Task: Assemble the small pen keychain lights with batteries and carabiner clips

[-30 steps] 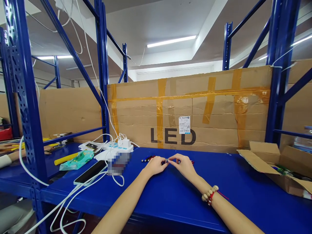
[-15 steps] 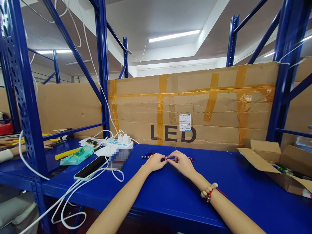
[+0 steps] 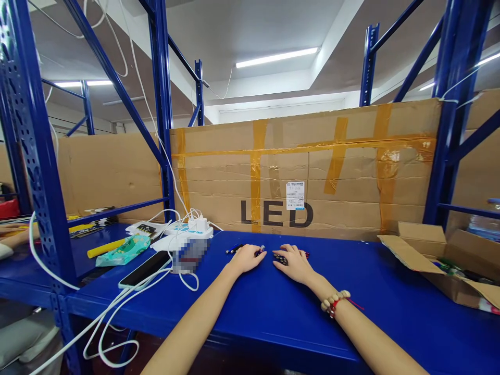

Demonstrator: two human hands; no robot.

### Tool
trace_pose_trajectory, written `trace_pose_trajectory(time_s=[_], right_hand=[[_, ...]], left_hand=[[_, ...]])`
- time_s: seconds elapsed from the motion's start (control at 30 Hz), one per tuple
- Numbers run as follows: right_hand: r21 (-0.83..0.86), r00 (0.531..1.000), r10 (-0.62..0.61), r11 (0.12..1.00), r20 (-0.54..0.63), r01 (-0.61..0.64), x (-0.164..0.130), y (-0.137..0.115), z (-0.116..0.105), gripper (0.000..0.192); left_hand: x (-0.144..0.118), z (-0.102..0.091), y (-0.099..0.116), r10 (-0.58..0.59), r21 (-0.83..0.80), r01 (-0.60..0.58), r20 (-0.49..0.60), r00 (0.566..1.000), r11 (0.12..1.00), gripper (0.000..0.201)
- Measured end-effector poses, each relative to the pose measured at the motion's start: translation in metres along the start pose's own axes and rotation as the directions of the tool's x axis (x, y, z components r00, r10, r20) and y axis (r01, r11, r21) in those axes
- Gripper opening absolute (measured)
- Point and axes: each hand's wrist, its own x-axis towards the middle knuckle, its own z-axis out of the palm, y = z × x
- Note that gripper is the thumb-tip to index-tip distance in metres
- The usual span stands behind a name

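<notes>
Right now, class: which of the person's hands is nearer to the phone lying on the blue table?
Left. The left hand rests right of the phone; the right hand lies farther right, beyond the left.

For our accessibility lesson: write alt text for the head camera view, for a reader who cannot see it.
Two bare hands rest apart on a blue shelf: the left hand holds a small pen-like piece, the right hand covers small dark parts. Behind stands a taped cardboard box marked LED.

Blue steel racking uprights (image 3: 160, 104) framing a blue metal table (image 3: 273, 307), backed by a taped brown cardboard wall marked LED (image 3: 304, 172), under white ceiling strip lights (image 3: 276, 57).
</notes>
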Motion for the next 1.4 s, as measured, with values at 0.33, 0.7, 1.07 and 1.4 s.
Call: trace_pose_trajectory(time_s=[0.33, 0.7, 1.07, 1.4], right_hand=[[-0.028, 1.0, 0.001, 1.0, 0.03, 0.0, -0.0002, -0.002, -0.0012, 0.03], [-0.015, 0.999, -0.037, 0.999, 0.01, 0.038, 0.0009, -0.0007, -0.0011, 0.022], [0.028, 0.992, -0.114, 0.993, -0.045, 0.115, 0.0027, -0.0027, -0.003, 0.014], [0.187, 0.948, -0.042, 0.977, -0.317, 0.105, 0.0082, 0.004, -0.001, 0.016]], left_hand=[[0.0012, 0.0035, -0.004, 0.064, -0.003, -0.064, -0.014, 0.998, 0.998, 0.024], [0.0022, 0.0036, -0.0048, 0.064, 0.034, -0.063, -0.037, 0.997, 0.997, 0.024], [0.0017, 0.0037, -0.0028, 0.029, 0.086, -0.022, -0.084, 0.996, 0.996, 0.041], [0.0016, 0.0028, -0.0024, 0.06, 0.065, -0.057, -0.05, 0.997, 0.996, 0.034]])
